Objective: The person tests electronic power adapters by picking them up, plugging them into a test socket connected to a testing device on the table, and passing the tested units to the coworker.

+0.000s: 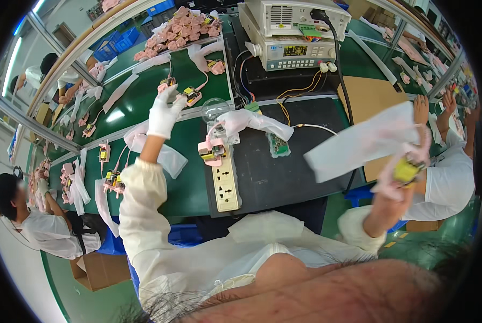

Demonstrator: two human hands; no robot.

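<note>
My left hand point(165, 116), in a white glove, reaches over the green bench, its fingers stretched out and apart. Its fingertips meet a pink-cased circuit assembly point(167, 83); a second pink assembly with a yellow transformer point(191, 96) lies beside the thumb. My bare right hand point(387, 209) is raised at the right, closed on a pink plug assembly point(405, 171) with a yellow part, slightly blurred. From that assembly hangs a long white sleeve point(359, 142). Another pink assembly point(212, 152) sits on the far end of a cream power strip point(226, 188), near a glass bulb point(215, 110).
Test instruments point(300, 53) stand at the back on a black surface. Nearby are a small green circuit board point(278, 145), loose wires and cardboard point(367, 105). Pink parts are heaped point(181, 29) at the far left. Co-workers sit on both sides; metal rails frame the bench.
</note>
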